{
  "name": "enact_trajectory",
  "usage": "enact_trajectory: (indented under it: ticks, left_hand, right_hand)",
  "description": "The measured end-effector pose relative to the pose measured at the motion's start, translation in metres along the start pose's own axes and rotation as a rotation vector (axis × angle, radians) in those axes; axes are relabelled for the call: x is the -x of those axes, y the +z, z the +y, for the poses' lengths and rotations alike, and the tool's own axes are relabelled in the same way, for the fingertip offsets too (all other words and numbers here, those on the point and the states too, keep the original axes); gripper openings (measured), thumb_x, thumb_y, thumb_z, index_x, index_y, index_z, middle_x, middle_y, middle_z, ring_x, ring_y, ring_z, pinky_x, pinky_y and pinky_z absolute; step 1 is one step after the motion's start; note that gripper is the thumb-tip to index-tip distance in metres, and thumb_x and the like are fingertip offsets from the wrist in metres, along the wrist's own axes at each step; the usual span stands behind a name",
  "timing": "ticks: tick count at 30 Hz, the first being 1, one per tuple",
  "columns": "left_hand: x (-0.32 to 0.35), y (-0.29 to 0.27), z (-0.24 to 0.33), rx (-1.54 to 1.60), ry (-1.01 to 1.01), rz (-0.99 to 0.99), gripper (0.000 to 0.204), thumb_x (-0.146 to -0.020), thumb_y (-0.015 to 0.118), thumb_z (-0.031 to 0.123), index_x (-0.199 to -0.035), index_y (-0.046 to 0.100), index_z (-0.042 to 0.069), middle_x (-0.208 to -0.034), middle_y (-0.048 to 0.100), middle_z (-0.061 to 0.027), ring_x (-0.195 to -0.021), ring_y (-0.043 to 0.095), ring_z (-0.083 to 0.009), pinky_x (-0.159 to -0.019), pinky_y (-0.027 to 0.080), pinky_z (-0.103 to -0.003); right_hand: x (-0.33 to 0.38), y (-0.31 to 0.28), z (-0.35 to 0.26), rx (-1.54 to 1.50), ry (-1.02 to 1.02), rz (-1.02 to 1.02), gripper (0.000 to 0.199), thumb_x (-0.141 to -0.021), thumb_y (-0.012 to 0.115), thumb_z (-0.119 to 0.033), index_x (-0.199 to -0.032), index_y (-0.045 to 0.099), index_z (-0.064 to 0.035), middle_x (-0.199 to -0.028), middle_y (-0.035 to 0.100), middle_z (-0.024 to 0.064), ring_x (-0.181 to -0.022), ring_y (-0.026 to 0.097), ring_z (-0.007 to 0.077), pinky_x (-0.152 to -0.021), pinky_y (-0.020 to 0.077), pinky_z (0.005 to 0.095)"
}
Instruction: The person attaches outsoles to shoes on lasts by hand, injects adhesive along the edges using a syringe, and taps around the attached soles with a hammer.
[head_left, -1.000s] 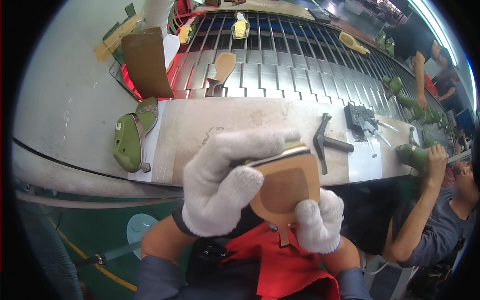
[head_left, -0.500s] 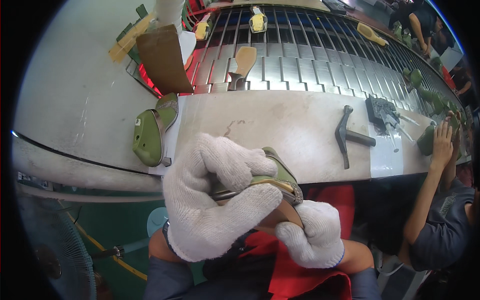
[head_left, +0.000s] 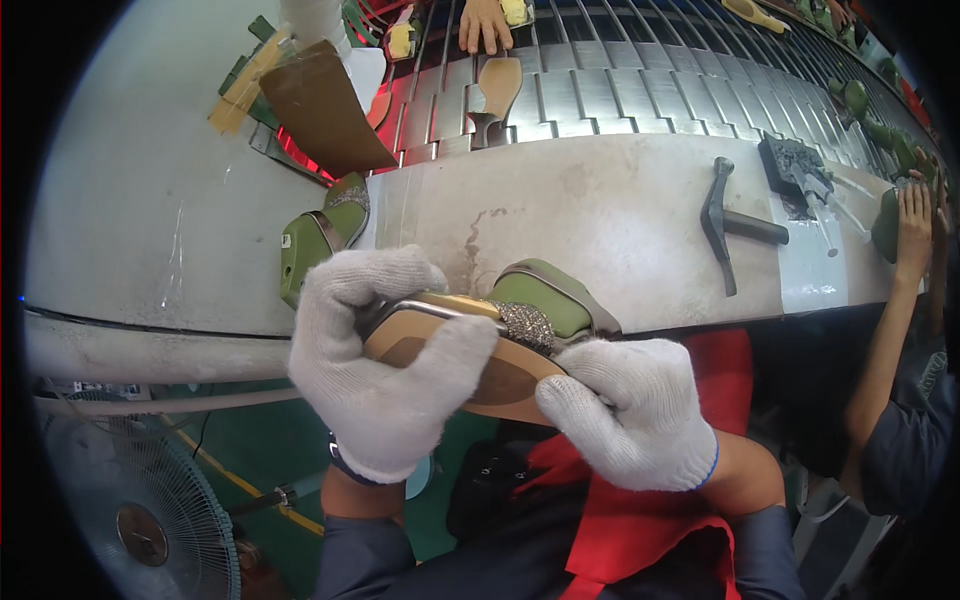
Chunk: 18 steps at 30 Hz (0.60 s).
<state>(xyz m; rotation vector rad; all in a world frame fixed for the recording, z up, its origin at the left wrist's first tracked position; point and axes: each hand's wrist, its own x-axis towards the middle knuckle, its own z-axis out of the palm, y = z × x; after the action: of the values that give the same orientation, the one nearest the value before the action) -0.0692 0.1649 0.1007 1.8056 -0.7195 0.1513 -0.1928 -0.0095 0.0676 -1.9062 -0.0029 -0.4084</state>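
my left hand (head_left: 372, 372) and right hand (head_left: 638, 412) curl tight on opposite ends of the shoe (head_left: 512, 384). it looks stiff; gripping edges seems safest.

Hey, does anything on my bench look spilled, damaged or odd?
Yes, a brown, squiggly stain on the pale bench, just beyond the shoe you're holding. It looks odd because it's darker than the surface around it; whether it's a spill or wear, I can't tell.

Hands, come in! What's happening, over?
Left hand, right hand: both gripping shoe. Sole facing wearer, glittery band over green last. Hammer off right, not in the way.
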Motion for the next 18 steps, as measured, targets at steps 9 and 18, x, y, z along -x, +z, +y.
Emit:
enact_trajectory:
  ticks: [9,18]
  left_hand:
    - [-0.015,0.006,-0.004,0.024,0.105,-0.018,0.009,-0.099,0.077,0.005,-0.099,0.07,-0.001,-0.096,0.069,-0.005,-0.085,0.062,-0.0103,-0.078,0.053,-0.028]
    - [-0.04,0.065,-0.061,0.856,-0.133,-0.301,0.061,-0.12,0.045,0.053,-0.135,0.067,-0.003,-0.128,0.073,-0.0193,-0.118,0.071,-0.0291,-0.112,0.053,-0.047]
  right_hand:
    - [-0.001,-0.015,0.002,0.342,-0.166,0.223,0.024,-0.086,0.093,-0.022,-0.09,0.072,-0.0095,-0.075,0.067,0.0089,-0.063,0.067,0.0324,-0.059,0.0545,0.0413]
    - [-0.026,-0.081,-0.03,0.178,0.091,0.203,0.067,-0.096,0.074,-0.021,-0.157,0.058,0.0005,-0.113,0.075,0.0079,-0.103,0.071,0.0157,-0.092,0.0568,0.0314]
